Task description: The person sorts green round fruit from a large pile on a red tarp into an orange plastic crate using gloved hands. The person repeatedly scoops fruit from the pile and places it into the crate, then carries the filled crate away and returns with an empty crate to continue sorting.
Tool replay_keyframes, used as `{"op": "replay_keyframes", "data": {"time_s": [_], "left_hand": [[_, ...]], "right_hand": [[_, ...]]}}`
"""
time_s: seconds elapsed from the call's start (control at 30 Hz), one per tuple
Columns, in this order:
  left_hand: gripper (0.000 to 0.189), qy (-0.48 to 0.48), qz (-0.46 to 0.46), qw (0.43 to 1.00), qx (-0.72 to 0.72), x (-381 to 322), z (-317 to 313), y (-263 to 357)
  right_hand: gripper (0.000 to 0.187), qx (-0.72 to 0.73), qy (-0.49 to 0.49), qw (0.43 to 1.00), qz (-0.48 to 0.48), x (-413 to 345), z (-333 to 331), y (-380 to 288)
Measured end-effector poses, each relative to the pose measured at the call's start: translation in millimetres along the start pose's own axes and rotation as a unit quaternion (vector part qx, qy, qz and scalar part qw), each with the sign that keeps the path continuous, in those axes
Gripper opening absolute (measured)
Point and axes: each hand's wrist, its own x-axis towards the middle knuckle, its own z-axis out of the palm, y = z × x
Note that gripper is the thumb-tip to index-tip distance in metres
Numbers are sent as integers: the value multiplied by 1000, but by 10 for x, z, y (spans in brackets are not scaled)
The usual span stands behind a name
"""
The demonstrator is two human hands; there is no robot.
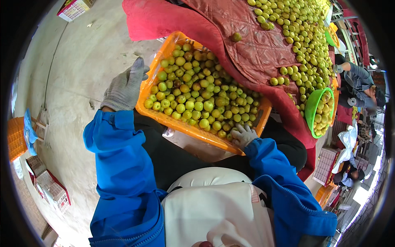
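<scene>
An orange plastic crate (185, 132), lined with clear film, stands tilted before me and holds a heap of yellow-green round fruits (197, 106), some with brownish patches. Gloved in grey, my left hand (125, 85) is at the crate's left rim with the fingers apart; whether it touches the rim is hard to tell. In a pale glove, my right hand (243, 136) rests on the fruits inside the crate's near right corner, its fingers spread and partly among them. No fruit shows clearly in its grip.
Red padded cloth (253, 58) beyond the crate bears many loose fruits (305, 46). A green basket of fruits (311, 114) stands at the right. Co-workers (358, 80) are farther right. White-and-red crates (55, 188) and an orange crate (15, 136) stand on the floor at left.
</scene>
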Motion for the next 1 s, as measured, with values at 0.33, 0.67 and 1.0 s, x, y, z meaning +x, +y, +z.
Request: {"op": "replay_keyframes", "data": {"time_s": [0.33, 0.67, 1.0], "left_hand": [[70, -24, -23, 999, 23, 31, 88, 48], [50, 21, 306, 939, 158, 1455, 662, 929], [54, 158, 316, 916, 190, 4560, 1501, 1941]], "right_hand": [[37, 203, 110, 966, 113, -116, -601, -24], [55, 666, 624, 409, 23, 1048, -2027, 1974], [77, 299, 756, 509, 285, 2372, -3378, 3545]]}}
